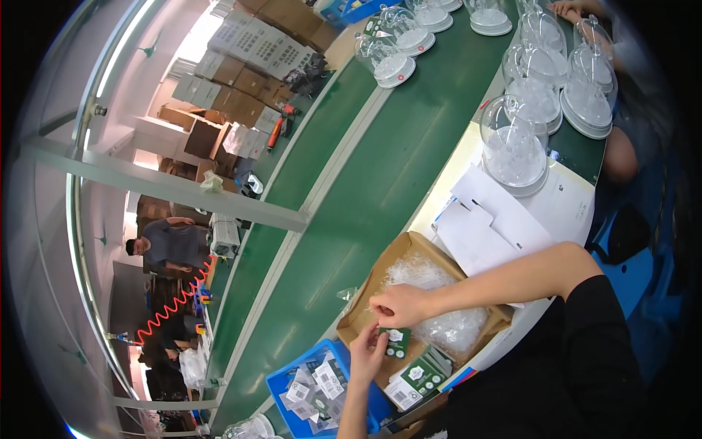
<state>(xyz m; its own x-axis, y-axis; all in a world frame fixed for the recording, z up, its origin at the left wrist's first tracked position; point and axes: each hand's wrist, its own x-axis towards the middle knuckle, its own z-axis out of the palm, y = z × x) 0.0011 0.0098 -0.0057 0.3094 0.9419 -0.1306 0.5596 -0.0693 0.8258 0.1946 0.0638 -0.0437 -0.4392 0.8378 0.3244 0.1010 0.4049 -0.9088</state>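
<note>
Over the front of an open cardboard box [353, 322], my left hand [368, 355] pinches a small green card [395, 342] with white printing. My right hand [401, 304] is closed just above the card's top edge, its fingertips pressed together. Whatever those fingertips hold is too small to make out. Behind the right hand, a heap of thin clear plastic pieces [457, 325] fills much of the box. A stack of green and white cards [418, 380] stands in the near corner, beside the held card.
Left of the box, a blue bin [281, 399] holds loose tagged cards. White flattened cartons [486, 219] lie beyond the box. Clear domes on white bases [514, 150] line the right side; others stand farther along the green conveyor [387, 168]. Other people are nearby.
</note>
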